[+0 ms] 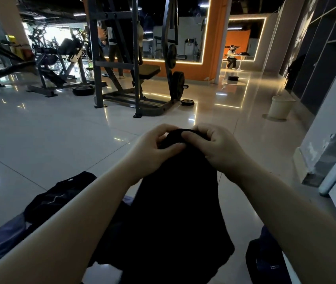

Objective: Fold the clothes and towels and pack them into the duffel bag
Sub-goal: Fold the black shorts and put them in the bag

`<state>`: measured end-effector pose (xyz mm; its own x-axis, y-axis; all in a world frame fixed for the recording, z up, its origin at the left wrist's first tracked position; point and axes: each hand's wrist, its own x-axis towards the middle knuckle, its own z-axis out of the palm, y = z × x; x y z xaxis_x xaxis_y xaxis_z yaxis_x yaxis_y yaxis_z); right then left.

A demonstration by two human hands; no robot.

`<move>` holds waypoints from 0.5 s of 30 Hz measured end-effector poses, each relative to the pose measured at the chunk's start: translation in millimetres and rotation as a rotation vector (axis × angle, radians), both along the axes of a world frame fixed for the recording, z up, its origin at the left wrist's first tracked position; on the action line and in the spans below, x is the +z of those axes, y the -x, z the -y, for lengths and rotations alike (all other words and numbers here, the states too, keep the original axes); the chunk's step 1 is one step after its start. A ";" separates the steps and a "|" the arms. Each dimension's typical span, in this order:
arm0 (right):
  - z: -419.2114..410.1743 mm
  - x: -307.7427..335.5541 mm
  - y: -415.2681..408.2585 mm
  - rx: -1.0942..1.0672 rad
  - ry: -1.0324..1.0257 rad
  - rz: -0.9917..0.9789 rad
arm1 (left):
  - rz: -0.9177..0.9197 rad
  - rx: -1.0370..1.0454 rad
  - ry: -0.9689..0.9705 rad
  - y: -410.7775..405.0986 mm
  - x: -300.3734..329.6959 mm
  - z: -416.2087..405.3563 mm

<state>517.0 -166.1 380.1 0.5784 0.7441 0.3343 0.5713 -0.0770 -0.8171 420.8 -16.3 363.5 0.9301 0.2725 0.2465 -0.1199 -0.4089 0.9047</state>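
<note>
**Both hands pinching the garment's top edge**

Our left hand (159, 149) and right hand (212, 144) pinch the top edge of a black garment (175, 206), fingers curled into the cloth, nearly touching. It hangs between our forearms over the floor (60, 140). More dark clothes (60, 197) lie low left; a dark bag (265, 261) low right. Open tile stretches ahead to the rack (134, 78); a bin (280, 107) stands by the right wall.

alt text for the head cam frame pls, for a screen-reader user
Two bare hands, left hand and right hand, pinch the top edge of a black garment held up so it hangs toward the camera. Another dark garment lies lower left on the glossy tiled floor; a weight rack stands behind.
</note>
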 end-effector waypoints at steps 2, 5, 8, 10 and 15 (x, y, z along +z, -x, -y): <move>-1.9 1.7 1.7 -0.040 -0.050 -0.053 | 0.029 0.000 0.135 -0.2 2.1 3.0; -2.4 2.3 -0.7 -0.044 -0.075 -0.150 | 0.097 0.038 0.189 -1.1 2.7 2.6; -0.6 -2.5 -6.9 0.003 0.007 -0.212 | 0.156 0.117 0.163 -1.1 3.8 -0.9; 2.2 -11.6 -15.2 -0.025 0.077 -0.187 | 0.188 0.190 0.186 1.3 5.6 -9.0; 14.4 -39.4 -37.2 -0.330 0.485 0.274 | 0.246 0.361 0.201 11.6 6.7 -33.2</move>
<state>554.1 -180.5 340.7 0.7438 0.6456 0.1730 0.6377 -0.6078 -0.4732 409.3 16.8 370.2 0.6881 0.6318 0.3569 -0.2232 -0.2837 0.9326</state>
